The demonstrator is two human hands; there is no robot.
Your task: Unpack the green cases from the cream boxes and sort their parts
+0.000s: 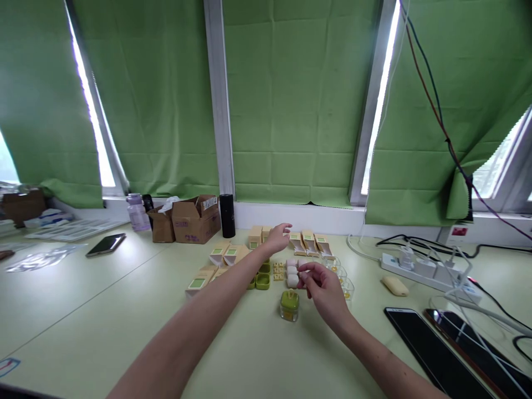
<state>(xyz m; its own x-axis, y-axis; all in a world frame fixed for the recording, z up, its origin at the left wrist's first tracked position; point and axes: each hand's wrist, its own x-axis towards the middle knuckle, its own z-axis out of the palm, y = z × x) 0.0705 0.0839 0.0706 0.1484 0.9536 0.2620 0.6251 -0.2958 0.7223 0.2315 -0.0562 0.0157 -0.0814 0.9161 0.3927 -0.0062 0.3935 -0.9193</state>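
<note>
My left hand (277, 239) is stretched far forward, its fingers extended and apart, with nothing visible in them. It hovers by the small beige cartons (255, 235), partly covering the group. Lower down, my right hand (323, 285) is closed, thumb and fingers drawn together beside the white rounded pieces (292, 281). Whatever it may hold is hidden. Nearer to me stands a small clear jar with a green lid (289, 305). Green square lids (262, 281) and small yellow parts (278, 271) lie left of the white pieces. Clear jars (348, 288) sit partly behind my right hand.
More cartons (308, 244) stand at the back, others (201, 279) at left. Cardboard boxes (195, 220) and a black cylinder (227, 216) line the wall. On the right are a power strip (428, 274), cables, a beige oval object (394, 286) and a dark phone-like slab (432, 349).
</note>
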